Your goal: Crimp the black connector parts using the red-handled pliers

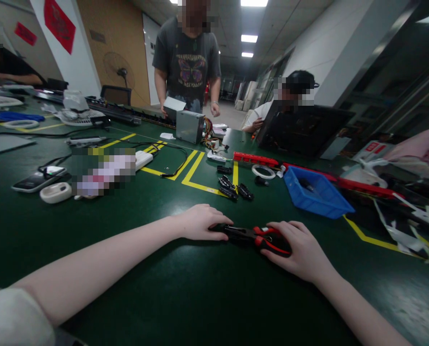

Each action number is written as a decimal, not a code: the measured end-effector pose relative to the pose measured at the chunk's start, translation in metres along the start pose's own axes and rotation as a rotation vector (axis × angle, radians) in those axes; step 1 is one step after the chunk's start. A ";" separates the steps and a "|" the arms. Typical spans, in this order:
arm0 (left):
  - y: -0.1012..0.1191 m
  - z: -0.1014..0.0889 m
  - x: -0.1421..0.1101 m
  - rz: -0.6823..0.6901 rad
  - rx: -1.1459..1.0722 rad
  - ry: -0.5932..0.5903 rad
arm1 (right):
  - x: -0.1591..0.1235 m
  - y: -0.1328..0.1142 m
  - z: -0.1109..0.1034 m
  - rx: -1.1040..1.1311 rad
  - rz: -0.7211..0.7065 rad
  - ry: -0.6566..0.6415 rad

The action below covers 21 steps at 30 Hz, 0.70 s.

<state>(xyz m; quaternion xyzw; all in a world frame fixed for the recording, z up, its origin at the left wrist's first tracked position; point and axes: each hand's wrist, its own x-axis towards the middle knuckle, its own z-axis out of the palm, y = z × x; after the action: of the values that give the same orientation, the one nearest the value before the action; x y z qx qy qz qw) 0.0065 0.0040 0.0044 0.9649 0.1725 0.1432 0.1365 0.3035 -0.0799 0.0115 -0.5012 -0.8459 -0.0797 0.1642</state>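
Observation:
My right hand (303, 250) is wrapped round the red and black handles of a pair of pliers (261, 236), whose dark jaws point left. My left hand (203, 223) pinches a small black part (220, 228) between thumb and fingers, right at the jaws. The fingers hide much of that part, so its exact kind cannot be made out. Both hands are low over the dark green table (185, 288). Just beyond them lies a group of similar small black parts (228, 187), with another black part (245, 191) beside it.
A blue bin (315, 194) stands at right, near a red strip (254, 158) and a white cable coil (263, 171). A grey metal box with wires (190, 127) sits farther back. A phone-like device (39, 179) lies left. People (187, 62) are across the table.

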 end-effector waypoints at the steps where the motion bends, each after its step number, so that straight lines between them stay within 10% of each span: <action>1: 0.000 0.000 0.000 -0.003 0.000 0.000 | 0.000 0.000 0.000 0.002 0.003 -0.001; 21: 0.003 -0.001 0.001 -0.044 -0.014 -0.012 | -0.004 -0.006 -0.004 -0.099 -0.066 0.066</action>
<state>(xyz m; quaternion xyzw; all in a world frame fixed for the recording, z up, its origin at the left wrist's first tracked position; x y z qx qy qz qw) 0.0080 0.0022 0.0064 0.9608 0.1918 0.1355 0.1474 0.3012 -0.0876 0.0140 -0.4778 -0.8510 -0.1434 0.1644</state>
